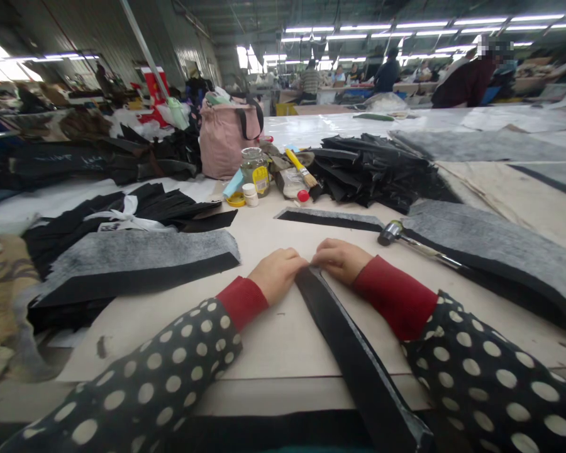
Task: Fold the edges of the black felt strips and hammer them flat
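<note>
Black strip extends nearward from the left fingers and right fingers, both pinching its far end.

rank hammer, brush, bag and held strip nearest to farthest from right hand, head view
1. Strip: its far end at the right hand
2. Hammer: just right of the hand
3. Brush: beyond, slightly left
4. Bag: farther back, left

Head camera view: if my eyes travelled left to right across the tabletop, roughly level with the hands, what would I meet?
Tan cloth at the left edge → a grey-and-black fabric piece → the person's left hand → their right hand → a hammer.
</note>
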